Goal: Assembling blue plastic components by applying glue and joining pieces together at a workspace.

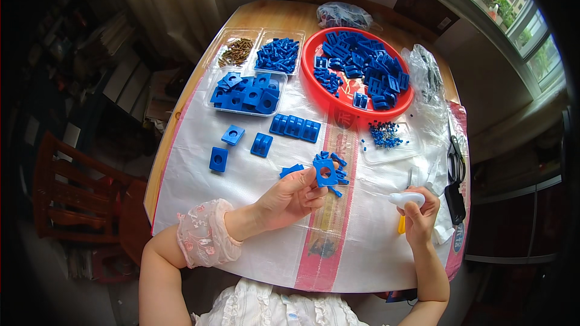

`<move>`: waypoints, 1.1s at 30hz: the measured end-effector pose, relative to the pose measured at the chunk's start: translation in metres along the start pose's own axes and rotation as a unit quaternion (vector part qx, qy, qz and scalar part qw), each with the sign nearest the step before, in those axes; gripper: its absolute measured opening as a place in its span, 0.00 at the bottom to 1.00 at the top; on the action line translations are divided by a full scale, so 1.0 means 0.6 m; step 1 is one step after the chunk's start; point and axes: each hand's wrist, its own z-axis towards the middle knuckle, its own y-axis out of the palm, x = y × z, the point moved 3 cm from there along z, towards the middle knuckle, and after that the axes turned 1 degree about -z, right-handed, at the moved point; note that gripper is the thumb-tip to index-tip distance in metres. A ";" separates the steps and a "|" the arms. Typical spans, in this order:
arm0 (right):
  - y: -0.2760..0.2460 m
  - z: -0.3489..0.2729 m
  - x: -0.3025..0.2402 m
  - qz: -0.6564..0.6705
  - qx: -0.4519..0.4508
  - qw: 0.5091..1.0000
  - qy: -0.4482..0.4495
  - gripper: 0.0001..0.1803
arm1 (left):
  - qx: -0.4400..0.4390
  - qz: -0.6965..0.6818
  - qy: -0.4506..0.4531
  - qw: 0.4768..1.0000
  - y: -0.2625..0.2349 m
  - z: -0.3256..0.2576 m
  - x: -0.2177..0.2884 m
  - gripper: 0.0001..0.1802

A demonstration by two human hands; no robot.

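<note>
My left hand (285, 203) pinches a blue square plate with a round hole (328, 182) by its left edge, raised over the middle of the table. In my right hand (421, 217) is a small white squeeze bottle (406, 199), its narrow end pointing left toward the plate but apart from it. Behind the plate lies a heap of small blue pegs (342, 175), partly hidden. Left of it stand a row of blue ribbed blocks (295, 128), a single blue block (261, 145) and two loose holed plates, one (233, 135) behind the other (218, 159).
Clear boxes hold brass-coloured screws (237, 52), blue pegs (277, 55) and holed plates (248, 93). A red basin (309, 75) holds blue parts. Tiny blue pieces (386, 134) lie on a clear lid. Black scissors (455, 160) and a yellow handle (402, 224) are at the right.
</note>
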 end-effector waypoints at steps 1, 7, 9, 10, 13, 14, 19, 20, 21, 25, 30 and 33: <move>0.002 0.000 -0.002 0.002 -0.002 1.000 0.000 0.21 | -0.001 0.000 0.000 1.000 0.000 0.000 0.000 0.13; 0.004 0.000 -0.005 0.006 -0.004 1.000 0.000 0.21 | 0.000 -0.002 -0.004 1.000 0.000 0.001 0.000 0.12; -0.002 0.000 0.000 0.000 -0.003 1.000 -0.002 0.20 | -0.002 -0.003 -0.005 1.000 0.000 0.001 0.000 0.12; -0.001 0.000 0.001 0.003 0.000 1.000 -0.006 0.20 | -0.003 -0.003 -0.006 1.000 -0.001 0.001 0.000 0.12; 0.001 0.000 0.001 0.008 0.007 1.000 -0.012 0.21 | -0.004 -0.013 -0.007 1.000 -0.002 0.001 -0.001 0.12; 0.001 -0.001 0.001 0.009 0.008 1.000 -0.011 0.21 | -0.003 -0.012 -0.005 1.000 -0.002 0.001 -0.001 0.12; 0.002 0.000 0.000 0.023 0.009 1.000 -0.005 0.21 | 0.005 -0.013 -0.005 1.000 0.000 0.000 -0.001 0.12; 0.004 0.000 -0.003 0.028 0.010 1.000 -0.001 0.21 | 0.002 -0.014 -0.004 1.000 -0.001 0.000 -0.001 0.12; 0.006 0.001 -0.005 0.032 0.011 0.999 0.003 0.21 | -0.001 -0.014 -0.004 1.000 -0.003 0.000 -0.001 0.12; 0.007 0.004 -0.009 0.069 0.011 0.998 0.004 0.20 | -0.005 -0.013 -0.011 1.000 0.000 0.000 0.001 0.13; -0.016 0.010 0.008 0.186 -0.028 0.981 0.041 0.18 | -0.002 -0.015 -0.009 1.000 0.002 0.000 0.000 0.13; -0.011 0.019 0.000 0.244 -0.014 0.968 0.054 0.20 | 0.004 -0.010 -0.008 1.000 0.000 -0.001 0.000 0.14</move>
